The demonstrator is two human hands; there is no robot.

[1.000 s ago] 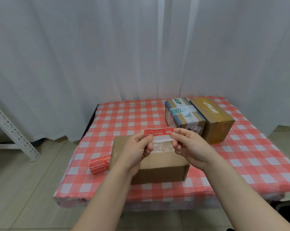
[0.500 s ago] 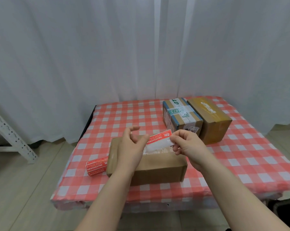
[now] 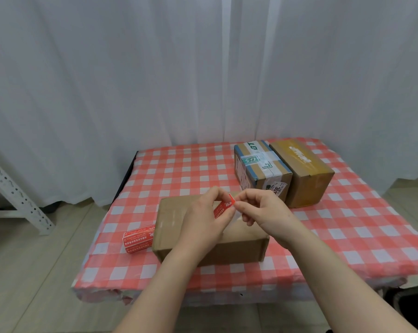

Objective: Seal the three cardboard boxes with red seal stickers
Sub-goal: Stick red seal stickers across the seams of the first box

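A plain brown cardboard box point(image 3: 179, 219) lies near the table's front edge. Above its top, my left hand point(image 3: 203, 217) and my right hand point(image 3: 263, 212) pinch a red seal sticker point(image 3: 223, 207), which is tilted; a clear backing strip shows under my right fingers. A stack of red seal stickers point(image 3: 138, 239) lies on the cloth just left of that box. Two more boxes stand at the back right: one with blue and white tape point(image 3: 261, 167) and a yellowish-brown one point(image 3: 304, 169), side by side and touching.
The table carries a red and white checked cloth point(image 3: 179, 171). White curtains hang behind it. A white perforated metal frame point(image 3: 15, 195) leans at the left on the floor. A dark object point(image 3: 410, 308) sits at the lower right by the table corner.
The sticker was held flat and level in both hands; my left hand let go briefly, then took hold again. The sticker now sits tilted and lower, close over the box top.
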